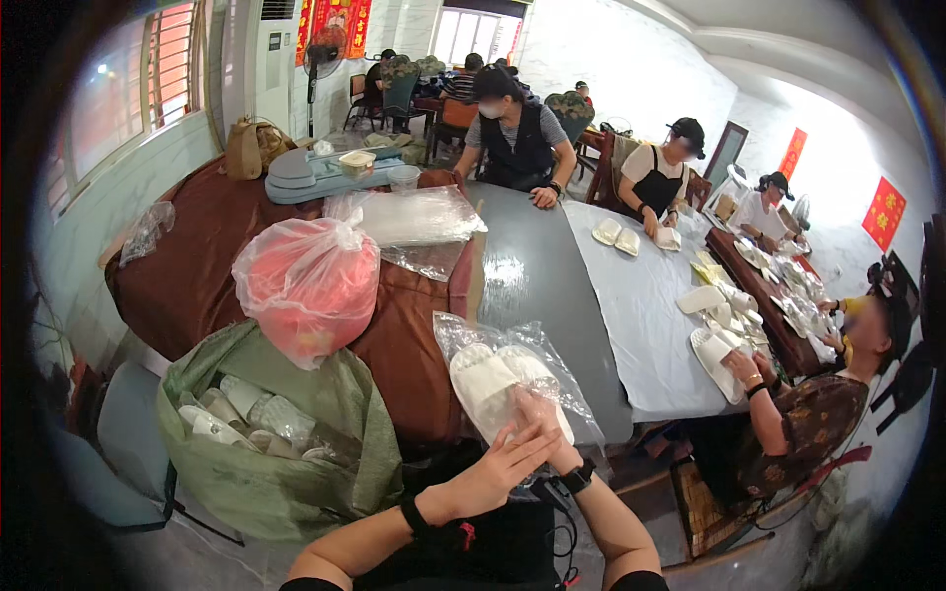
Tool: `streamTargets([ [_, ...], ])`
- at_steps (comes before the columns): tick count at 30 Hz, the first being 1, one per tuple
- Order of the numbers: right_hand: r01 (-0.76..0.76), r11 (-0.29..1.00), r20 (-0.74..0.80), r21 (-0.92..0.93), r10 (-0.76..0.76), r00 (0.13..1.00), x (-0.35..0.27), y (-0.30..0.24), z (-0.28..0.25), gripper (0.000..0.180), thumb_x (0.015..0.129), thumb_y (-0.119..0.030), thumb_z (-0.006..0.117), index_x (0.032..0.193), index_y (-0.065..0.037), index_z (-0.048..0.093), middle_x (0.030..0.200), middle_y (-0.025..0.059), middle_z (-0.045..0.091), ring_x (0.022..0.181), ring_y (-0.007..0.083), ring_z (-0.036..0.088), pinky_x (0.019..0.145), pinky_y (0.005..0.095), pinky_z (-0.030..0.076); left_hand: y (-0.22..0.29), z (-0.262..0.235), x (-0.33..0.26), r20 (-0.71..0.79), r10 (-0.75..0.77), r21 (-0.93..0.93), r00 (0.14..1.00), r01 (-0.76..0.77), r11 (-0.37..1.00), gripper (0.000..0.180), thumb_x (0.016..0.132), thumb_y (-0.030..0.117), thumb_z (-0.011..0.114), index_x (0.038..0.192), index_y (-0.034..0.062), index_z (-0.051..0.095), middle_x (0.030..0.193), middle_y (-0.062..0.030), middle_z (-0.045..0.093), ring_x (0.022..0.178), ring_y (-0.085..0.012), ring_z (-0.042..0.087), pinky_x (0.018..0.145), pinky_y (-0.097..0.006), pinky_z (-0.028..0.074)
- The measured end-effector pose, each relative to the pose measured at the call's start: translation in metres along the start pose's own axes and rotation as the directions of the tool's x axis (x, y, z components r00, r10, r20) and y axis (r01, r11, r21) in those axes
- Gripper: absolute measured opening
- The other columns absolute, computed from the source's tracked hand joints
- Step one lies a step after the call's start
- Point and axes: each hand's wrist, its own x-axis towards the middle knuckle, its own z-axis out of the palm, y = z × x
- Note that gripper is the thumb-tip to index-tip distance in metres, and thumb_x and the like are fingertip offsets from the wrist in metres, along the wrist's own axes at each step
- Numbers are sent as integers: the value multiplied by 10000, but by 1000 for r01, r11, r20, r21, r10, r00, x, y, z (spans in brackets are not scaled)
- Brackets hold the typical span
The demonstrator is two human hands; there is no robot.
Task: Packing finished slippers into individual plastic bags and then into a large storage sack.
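Note:
A pair of white slippers (485, 392) lies inside a clear plastic bag (581, 419) at the near edge of the table. My right hand (545, 426) is on the slippers at the bag's near end, with its fingers bent against them and the fingertips partly hidden. Across the back of the right hand lies my left hand (505, 461), its fingers stretched out and holding nothing. Dark bands circle both wrists.
A green sack (370, 448) with bagged slippers stands at the near left, below a pink-filled plastic bag (307, 286). Flat clear bags (419, 215) lie farther back on brown cloth. At right, co-workers handle white slippers (714, 360) along the grey table (537, 291).

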Motion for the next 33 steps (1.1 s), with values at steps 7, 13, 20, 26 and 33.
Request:
streamTargets([
  [7,-290,950,18,117,290,957,45,6,40,541,960,-277,581,1454,-74,494,1387,324,506,1326,560,418,1082,661,333,1,-4,-21,21,-22,33,1000,21,999,871,718,-175,486,1559,6,352,1659,-126,285,1556,-346,203,1225,-600,128],
  [13,-243,961,-116,-132,229,967,55,8,66,571,926,-302,630,1451,-106,516,1459,303,444,1344,519,416,1021,708,320,-15,9,-44,113,-46,133,993,30,991,805,781,-110,515,1557,37,365,1650,-130,299,1548,-355,221,1209,-623,168],
  [20,-189,973,-27,-130,187,982,25,-3,41,673,913,-290,687,1540,-252,443,1485,313,444,1386,493,403,993,649,352,-20,-17,-46,166,-38,4,985,38,999,681,814,-79,509,1480,66,496,1554,-158,444,1493,-358,343,1204,-598,232],
  [26,-124,986,-12,-110,124,992,-53,-55,-42,670,886,-99,693,1513,-148,463,1393,255,566,1261,465,547,1057,532,422,-41,-40,-34,-88,-60,197,994,76,977,742,753,-150,558,1461,67,505,1541,-142,463,1483,-390,343,1179,-536,303],
  [33,-158,917,30,365,158,987,-106,-38,-142,251,877,68,589,1076,-6,722,953,132,751,859,246,746,775,335,581,-54,-25,-34,117,-122,467,986,54,883,688,757,-98,618,1415,81,526,1569,-118,428,1512,-338,307,1173,-604,270],
])
